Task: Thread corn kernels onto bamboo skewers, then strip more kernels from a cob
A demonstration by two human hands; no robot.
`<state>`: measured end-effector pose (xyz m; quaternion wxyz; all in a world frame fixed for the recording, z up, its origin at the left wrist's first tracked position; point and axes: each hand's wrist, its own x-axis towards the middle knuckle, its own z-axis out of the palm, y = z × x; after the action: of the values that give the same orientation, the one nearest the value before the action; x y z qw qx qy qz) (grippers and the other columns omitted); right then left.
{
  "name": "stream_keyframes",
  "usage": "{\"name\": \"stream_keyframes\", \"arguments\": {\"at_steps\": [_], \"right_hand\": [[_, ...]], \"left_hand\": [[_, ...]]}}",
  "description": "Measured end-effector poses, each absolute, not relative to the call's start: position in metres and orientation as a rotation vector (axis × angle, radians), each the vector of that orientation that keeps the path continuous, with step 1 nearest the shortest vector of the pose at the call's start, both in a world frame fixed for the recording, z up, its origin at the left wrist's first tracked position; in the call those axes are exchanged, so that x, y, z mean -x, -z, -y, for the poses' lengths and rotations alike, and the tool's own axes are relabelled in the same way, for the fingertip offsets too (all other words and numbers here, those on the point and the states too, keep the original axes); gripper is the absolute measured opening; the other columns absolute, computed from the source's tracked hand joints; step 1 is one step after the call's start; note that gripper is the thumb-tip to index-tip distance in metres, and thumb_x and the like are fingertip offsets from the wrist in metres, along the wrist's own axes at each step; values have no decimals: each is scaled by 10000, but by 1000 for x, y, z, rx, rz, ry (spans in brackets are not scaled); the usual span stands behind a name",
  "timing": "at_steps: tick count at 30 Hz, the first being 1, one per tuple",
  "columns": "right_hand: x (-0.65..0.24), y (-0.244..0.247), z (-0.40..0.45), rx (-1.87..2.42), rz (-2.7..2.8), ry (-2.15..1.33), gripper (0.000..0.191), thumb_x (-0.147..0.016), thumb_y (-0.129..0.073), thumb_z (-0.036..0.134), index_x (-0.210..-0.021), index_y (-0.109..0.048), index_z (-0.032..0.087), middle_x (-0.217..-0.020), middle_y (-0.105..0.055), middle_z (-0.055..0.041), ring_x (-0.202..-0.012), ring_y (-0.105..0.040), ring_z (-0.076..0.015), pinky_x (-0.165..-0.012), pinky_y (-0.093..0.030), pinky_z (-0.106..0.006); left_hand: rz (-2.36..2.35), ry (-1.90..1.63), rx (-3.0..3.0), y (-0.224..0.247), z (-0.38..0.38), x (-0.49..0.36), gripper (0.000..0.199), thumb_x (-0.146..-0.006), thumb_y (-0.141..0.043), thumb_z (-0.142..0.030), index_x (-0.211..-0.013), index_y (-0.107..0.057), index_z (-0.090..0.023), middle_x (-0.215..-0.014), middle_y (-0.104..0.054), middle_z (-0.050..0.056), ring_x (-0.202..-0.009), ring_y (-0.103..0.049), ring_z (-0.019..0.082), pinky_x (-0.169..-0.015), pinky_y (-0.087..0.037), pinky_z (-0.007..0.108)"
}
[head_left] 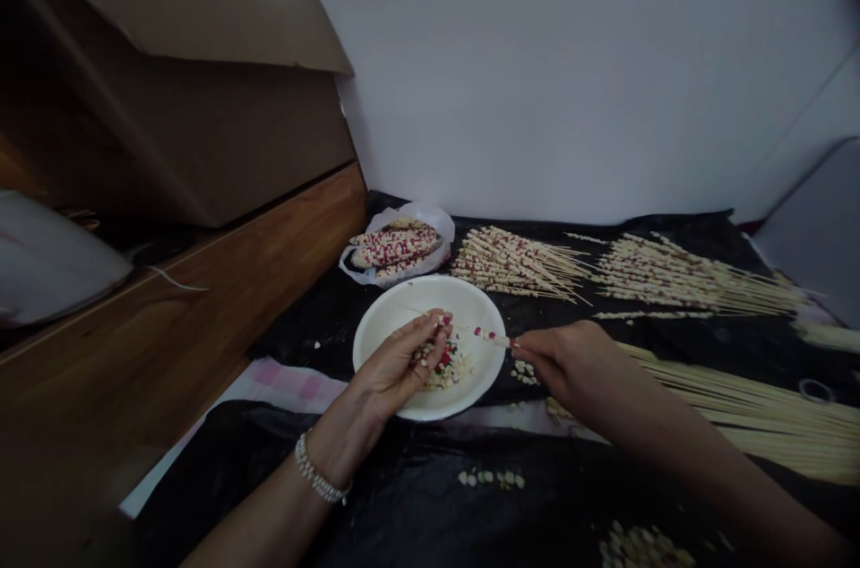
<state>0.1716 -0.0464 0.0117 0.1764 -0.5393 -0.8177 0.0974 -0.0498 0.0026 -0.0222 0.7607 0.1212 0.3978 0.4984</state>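
Observation:
Over a white bowl (366, 344), my left hand (407, 353) is closed, its thumb and fingertips pinching a red-and-white corn kernel (444, 318). More loose kernels (450, 371), red and cream, lie in the bowl beneath the fingers. My right hand (568, 362) grips a thin bamboo skewer (494, 337) at the bowl's right rim. Several red and white kernels are threaded along that skewer, which points left toward my left fingertips. Whether its tip passes into the pinched kernel is too small to tell.
Behind the bowl, a plastic bag (396, 247) holds speckled corn cobs. Threaded skewers lie in two piles (517, 263) (685, 277) at the back right. Bare sticks (752, 407) lie at right. Pale seeds (641, 546) dot the black sheet. A cardboard box (202, 120) stands at left.

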Motion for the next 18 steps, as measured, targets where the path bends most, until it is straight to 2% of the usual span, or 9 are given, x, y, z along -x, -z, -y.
{"name": "stream_keyframes", "arguments": {"at_steps": [7, 14, 17, 18], "right_hand": [[-158, 4, 47, 1520, 2314, -241, 319, -915, -409, 229, -670, -610, 190, -623, -644, -10, -549, -529, -102, -550, -284, -258], [-172, -10, 45, 1791, 2309, -40, 306, -915, -421, 241, -719, -654, 228, -704, -672, -16, -636, -600, -152, -544, -304, -272], [-172, -14, 47, 1743, 2269, 165, 197, -893, -497, 318, -927, -666, 223, -811, -674, -38, -707, -605, -179, -588, -359, -288], [-169, -13, 49, 1673, 2265, 242, 248, -875, -532, 354, -1046, -640, 211, -864, -672, -52, -751, -602, -193, -629, -381, -305]], "left_hand": [[-900, -1019, -336, 27, 8, 40, 193, -720, -677, 7, -885, -676, -94, -902, -711, 78, -791, -686, 141, -727, -583, 203], [-892, -1094, -274, 15, -4, 51, 149, -820, -567, -10, -904, -674, -71, -913, -709, 107, -785, -691, 138, -710, -590, 202], [-885, -1135, -257, 17, -6, 52, 185, -817, -555, 11, -936, -671, -67, -932, -708, 116, -809, -694, 148, -706, -591, 200], [-879, -1124, -250, 18, -4, 50, 196, -811, -564, 11, -955, -669, -67, -943, -707, 120, -822, -694, 155, -714, -591, 206]]}}
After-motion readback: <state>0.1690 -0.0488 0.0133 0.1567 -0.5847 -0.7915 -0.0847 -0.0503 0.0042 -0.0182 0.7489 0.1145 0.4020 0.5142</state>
